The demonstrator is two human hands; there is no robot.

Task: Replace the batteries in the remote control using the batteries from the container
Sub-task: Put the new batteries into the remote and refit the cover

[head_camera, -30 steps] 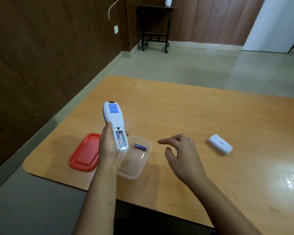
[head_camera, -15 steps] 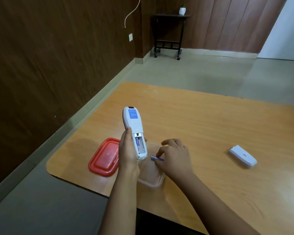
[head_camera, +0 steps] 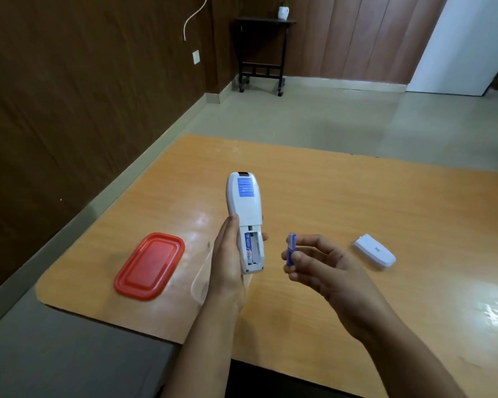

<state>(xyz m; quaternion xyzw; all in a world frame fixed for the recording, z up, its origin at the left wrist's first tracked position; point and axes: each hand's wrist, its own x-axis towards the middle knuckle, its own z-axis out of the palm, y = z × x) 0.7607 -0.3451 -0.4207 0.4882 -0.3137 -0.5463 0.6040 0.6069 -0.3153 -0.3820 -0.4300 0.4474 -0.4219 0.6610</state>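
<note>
My left hand (head_camera: 226, 262) grips a white remote control (head_camera: 245, 208) held back side up above the table, its battery compartment open. One blue battery (head_camera: 248, 248) lies in the compartment's left slot; the right slot looks bare. My right hand (head_camera: 322, 268) pinches a second blue battery (head_camera: 291, 248) upright between thumb and fingers, just right of the remote. The clear plastic container (head_camera: 200, 278) sits on the table under my left hand, mostly hidden by it. The white battery cover (head_camera: 374, 251) lies on the table to the right.
The container's red lid (head_camera: 150, 265) lies on the wooden table (head_camera: 357, 196) to the left, near the table's left edge. A dark wall runs along the left. A black side table (head_camera: 262, 53) with a small white pot stands at the far wall.
My right hand reached into the container, picked up the loose blue battery and lifted it up beside the remote. My left hand kept holding the remote.
</note>
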